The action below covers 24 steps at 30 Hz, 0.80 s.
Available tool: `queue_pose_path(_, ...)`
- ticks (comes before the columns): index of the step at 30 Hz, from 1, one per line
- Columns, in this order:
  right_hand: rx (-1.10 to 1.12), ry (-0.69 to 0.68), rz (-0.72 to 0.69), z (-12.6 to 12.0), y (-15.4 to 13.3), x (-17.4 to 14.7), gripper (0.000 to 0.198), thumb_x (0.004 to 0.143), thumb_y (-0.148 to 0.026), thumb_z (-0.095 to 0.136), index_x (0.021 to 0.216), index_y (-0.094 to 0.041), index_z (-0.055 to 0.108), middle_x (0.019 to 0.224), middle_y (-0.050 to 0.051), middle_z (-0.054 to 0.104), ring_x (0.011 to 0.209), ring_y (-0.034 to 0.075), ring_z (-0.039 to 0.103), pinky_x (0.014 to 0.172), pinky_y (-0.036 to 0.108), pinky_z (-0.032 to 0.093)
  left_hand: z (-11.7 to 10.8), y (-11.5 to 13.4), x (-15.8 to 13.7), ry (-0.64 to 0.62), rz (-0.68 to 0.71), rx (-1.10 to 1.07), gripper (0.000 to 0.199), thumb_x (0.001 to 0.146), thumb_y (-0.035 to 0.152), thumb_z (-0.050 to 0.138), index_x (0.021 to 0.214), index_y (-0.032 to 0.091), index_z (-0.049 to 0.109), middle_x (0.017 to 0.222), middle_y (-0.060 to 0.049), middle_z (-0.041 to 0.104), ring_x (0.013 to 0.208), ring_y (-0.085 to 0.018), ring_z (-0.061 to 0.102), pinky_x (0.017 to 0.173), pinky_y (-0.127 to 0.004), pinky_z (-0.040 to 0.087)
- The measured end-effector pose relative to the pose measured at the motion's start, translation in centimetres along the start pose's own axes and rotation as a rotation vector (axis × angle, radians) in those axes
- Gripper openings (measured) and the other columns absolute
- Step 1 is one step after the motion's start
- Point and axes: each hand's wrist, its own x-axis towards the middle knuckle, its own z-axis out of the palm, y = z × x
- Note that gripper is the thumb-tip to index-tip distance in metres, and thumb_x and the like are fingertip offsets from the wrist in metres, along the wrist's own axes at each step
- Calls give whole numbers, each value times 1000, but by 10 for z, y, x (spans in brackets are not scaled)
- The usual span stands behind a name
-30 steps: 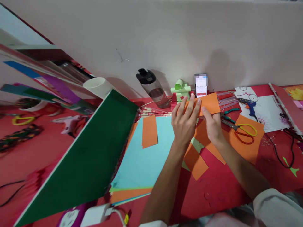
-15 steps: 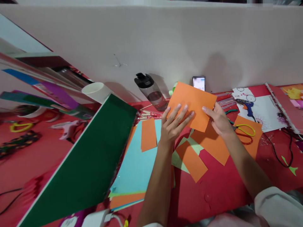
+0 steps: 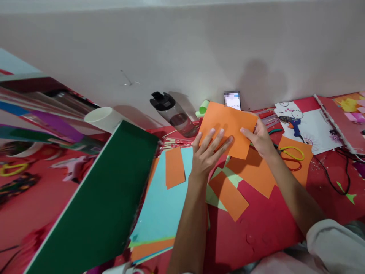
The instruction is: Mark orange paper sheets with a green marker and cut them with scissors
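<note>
A sheet of orange paper [image 3: 228,121] is lifted above the red table, tilted to face me. My left hand [image 3: 208,156] holds its lower left part, fingers spread across the front. At the right edge, my right hand [image 3: 261,139] pinches the sheet with the thumb in front; its other fingers are partly hidden behind. Beneath lie a larger orange sheet [image 3: 253,175] and an orange strip [image 3: 229,198] on pale green paper [image 3: 215,199]. Scissors [image 3: 291,158] with yellow and red handles rest beside my right wrist. Another orange strip [image 3: 174,167] lies on light blue paper [image 3: 162,205].
A dark green board [image 3: 99,201] leans at the left near a white cup [image 3: 102,118]. By the wall are a bottle [image 3: 179,118], a green paper roll [image 3: 203,107] and a phone [image 3: 232,101]. A blue glue gun [image 3: 295,125] with a black cord lies at the right.
The view has shifted slightly, so the bottle, board and cup appear further left. Both hands keep the orange paper, which is tilted a little differently.
</note>
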Motion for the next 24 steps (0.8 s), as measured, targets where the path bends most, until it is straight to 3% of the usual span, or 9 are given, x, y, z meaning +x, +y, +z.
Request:
queue_pose_path(4,-73,42,-27,-10,7,4,48,86,-42,77,128,-26,60,129,8,75,122,28,71,111,45,57,7,3,2,44,-175,-78,52,101,24,70,149,44,64,161,-1,58,160,-30,40,137,-58,16)
queue_pose_path(6,-55,68,-9,-14,8,6,47,85,-42,78,125,-26,59,128,8,76,122,28,71,109,46,58,10,5,9,132,-376,-210,59,102,37,69,159,42,53,173,-2,41,166,-34,24,137,-61,12)
queue_pose_path(8,-25,90,2,-18,8,7,46,83,-42,79,122,-26,59,130,9,75,123,28,71,110,47,58,11,9,18,199,-613,-433,77,99,54,70,168,39,38,179,-5,29,167,-35,18,136,-60,19)
queue_pose_path(10,-10,109,-6,-21,6,8,45,83,-41,79,120,-26,59,132,9,74,124,29,71,111,49,56,12,13,26,198,-842,-760,84,95,71,65,167,37,38,175,-8,38,164,-35,31,130,-56,36)
queue_pose_path(12,-17,108,-22,-23,6,10,44,83,-40,79,120,-26,60,131,10,74,124,29,71,112,50,55,13,17,30,117,-1016,-1125,86,89,88,56,156,33,53,160,-11,59,152,-36,51,119,-52,51)
queue_pose_path(15,-58,84,-52,-26,7,11,48,84,-41,78,126,-26,59,129,10,75,123,29,71,111,49,55,16,25,25,-103,-1106,-1490,93,74,100,58,124,23,73,121,-15,80,130,-39,69,103,-49,62)
queue_pose_path(17,-105,56,-49,-27,9,11,49,85,-43,76,128,-26,59,128,9,75,122,29,71,109,48,56,20,31,19,-209,-1107,-1556,82,69,95,70,102,20,76,96,-13,81,119,-39,75,98,-48,64)
queue_pose_path(19,-151,28,-33,-27,9,10,45,87,-44,75,126,-25,60,125,9,75,119,28,71,106,47,58,25,39,15,-220,-1134,-1514,66,72,83,79,92,20,75,87,-10,79,116,-36,76,97,-47,64)
queue_pose_path(24,-219,-50,-30,-26,6,7,34,90,-41,72,119,-24,63,117,6,76,110,27,73,98,44,61,27,56,20,-249,-1232,-1242,52,82,67,81,104,20,77,93,-10,80,98,-31,78,86,-43,64)
